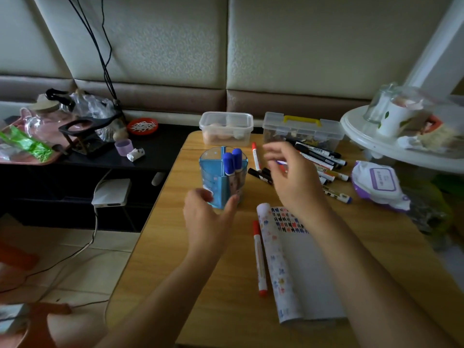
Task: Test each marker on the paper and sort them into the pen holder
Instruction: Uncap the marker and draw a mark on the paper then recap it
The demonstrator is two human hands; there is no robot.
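The markers lie in a loose heap at the back right of the worktop, mostly black-capped with white barrels, some crossing others. They look light, stiff and smooth, so they should lift with a two-finger pinch at mid-barrel. Being round, they will likely roll if nudged, and pulling one from under the heap may drag its neighbours. The caps probably need a firm tug (best done with the barrel held, not the tip).

The right hand hovers over the near edge of that heap, fingers loosely spread and blurred. I cannot tell whether it has a marker pinched or nothing at all.

The left hand brackets the base of the pen holder, fingers curled at its left side and thumb against its right. The holder is pale blue translucent plastic, split by partitions into compartments. It stands upright near the worktop's left edge. It looks light and tall enough to tip, so a low hold suits it.

Two blue-capped markers stand caps-up in its right rear compartment. One red marker lies just to the right of the holder. Another red marker lies along the left edge of the paper. The paper lies in front of the person, and its top carries rows of small red, blue and black test marks.
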